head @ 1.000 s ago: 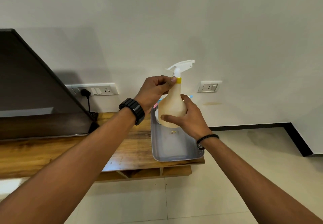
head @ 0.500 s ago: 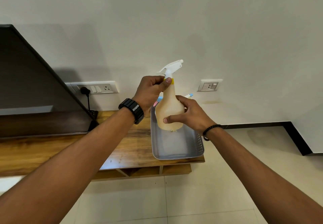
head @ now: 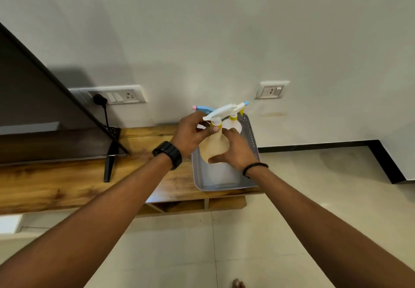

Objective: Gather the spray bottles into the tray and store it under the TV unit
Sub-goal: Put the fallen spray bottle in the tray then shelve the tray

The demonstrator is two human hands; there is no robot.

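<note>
On the long wooden TV unit [head: 67, 182], both hands grip the cream plastic spray bottle [head: 213, 147], the left hand [head: 190, 133] pinching its neck and the right hand [head: 235, 150] wrapped round its body, and it should go down slowly and straight into the grey plastic tray [head: 252, 137].

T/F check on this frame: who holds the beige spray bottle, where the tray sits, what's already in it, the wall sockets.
1. Both hands hold the beige spray bottle. True: left hand at the neck, right hand on the body.
2. The grey tray sits on the floor. False: it is on the wooden TV unit.
3. The tray holds no other bottles. False: a white bottle stands at its far end.
4. A black plug is in the left wall socket. True.
</note>
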